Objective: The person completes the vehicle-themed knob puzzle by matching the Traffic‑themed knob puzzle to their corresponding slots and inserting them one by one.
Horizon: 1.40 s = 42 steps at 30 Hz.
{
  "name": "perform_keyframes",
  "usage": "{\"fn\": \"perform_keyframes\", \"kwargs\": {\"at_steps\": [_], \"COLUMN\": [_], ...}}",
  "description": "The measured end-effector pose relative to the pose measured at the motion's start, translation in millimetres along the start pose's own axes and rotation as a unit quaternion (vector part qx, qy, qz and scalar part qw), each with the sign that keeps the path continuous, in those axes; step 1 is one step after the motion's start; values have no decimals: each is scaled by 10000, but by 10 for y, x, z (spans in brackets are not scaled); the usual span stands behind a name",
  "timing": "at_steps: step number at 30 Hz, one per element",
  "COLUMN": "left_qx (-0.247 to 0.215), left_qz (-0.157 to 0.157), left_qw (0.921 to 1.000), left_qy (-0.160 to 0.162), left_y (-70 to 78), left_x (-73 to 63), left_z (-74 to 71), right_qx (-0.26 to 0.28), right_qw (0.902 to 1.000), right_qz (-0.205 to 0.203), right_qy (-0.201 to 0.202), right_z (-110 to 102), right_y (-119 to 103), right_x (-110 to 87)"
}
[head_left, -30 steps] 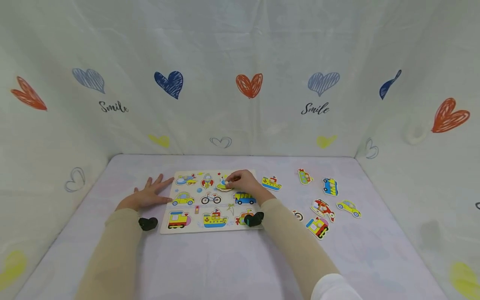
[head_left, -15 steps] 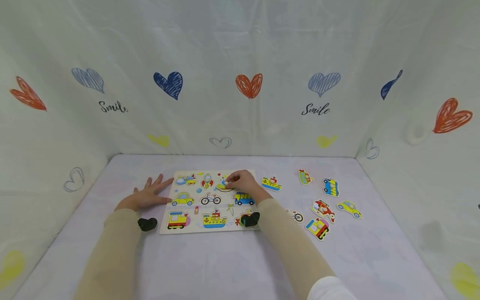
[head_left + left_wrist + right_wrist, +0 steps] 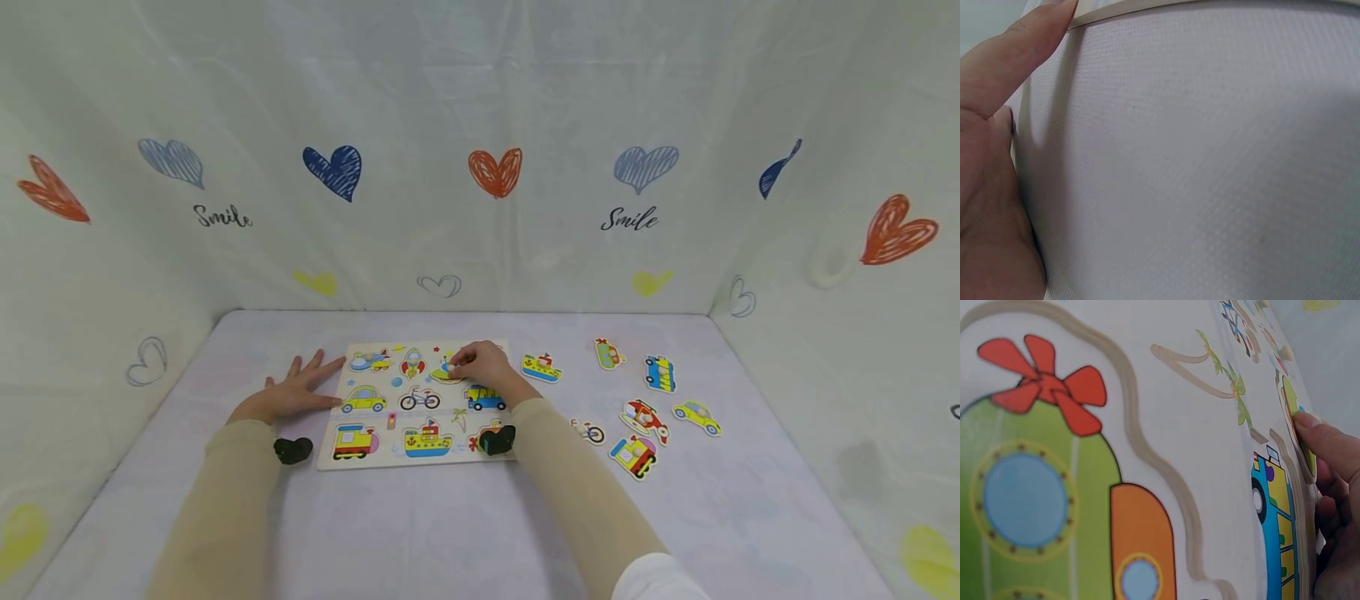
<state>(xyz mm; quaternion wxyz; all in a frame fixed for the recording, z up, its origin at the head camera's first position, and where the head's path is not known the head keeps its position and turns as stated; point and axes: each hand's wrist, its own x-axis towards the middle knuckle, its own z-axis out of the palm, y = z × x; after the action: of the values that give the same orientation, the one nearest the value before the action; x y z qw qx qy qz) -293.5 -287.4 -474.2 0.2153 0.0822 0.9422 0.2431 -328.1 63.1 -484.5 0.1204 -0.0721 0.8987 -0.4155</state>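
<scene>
A wooden puzzle board (image 3: 388, 454) printed with vehicles lies flat on the table. My right hand (image 3: 486, 368) pinches a flying saucer puzzle piece (image 3: 442, 375) over the board's upper right part. In the right wrist view, the thumb (image 3: 1325, 437) presses on the saucer piece (image 3: 1291, 394), which stands slightly tilted to the board surface. The other right fingers are curled beneath. At the board's left edge, my left hand (image 3: 288, 395) lies with fingers spread. Its thumb (image 3: 1029, 50) touches the board edge (image 3: 1122, 9) in the left wrist view.
To the right of the board lie loose pieces: a boat (image 3: 542, 367), a submarine (image 3: 609, 354), a bus (image 3: 660, 374), a helicopter (image 3: 645, 419), a car (image 3: 697, 417), a train (image 3: 633, 456) and a bicycle (image 3: 588, 431). A heart-printed curtain (image 3: 405, 225) surrounds the table.
The right forearm has shifted slightly left, uncovering more of the loose bicycle piece. The saucer piece lies a little flatter over the board. The left hand keeps its place.
</scene>
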Motion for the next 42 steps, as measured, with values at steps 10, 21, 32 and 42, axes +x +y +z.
{"fn": "perform_keyframes", "kwargs": {"at_steps": [10,21,32,42], "left_qx": [30,34,89,19], "left_qz": [-3,0,-7,-24], "left_qw": [10000,10000,10000,10000], "left_qy": [-17,13,-2,-24], "left_y": [16,59,58,60], "left_x": [15,11,-1,-21], "left_z": [0,-15,-24,-31], "right_qx": [-176,-173,-111,-88], "right_qw": [9998,9993,9994,9993], "right_qz": [-38,124,131,152], "right_qy": [-84,-306,-292,-342], "right_z": [-31,-89,-78,-69], "right_y": [-16,-75,-66,-93], "right_x": [-12,-9,-3,-27]}}
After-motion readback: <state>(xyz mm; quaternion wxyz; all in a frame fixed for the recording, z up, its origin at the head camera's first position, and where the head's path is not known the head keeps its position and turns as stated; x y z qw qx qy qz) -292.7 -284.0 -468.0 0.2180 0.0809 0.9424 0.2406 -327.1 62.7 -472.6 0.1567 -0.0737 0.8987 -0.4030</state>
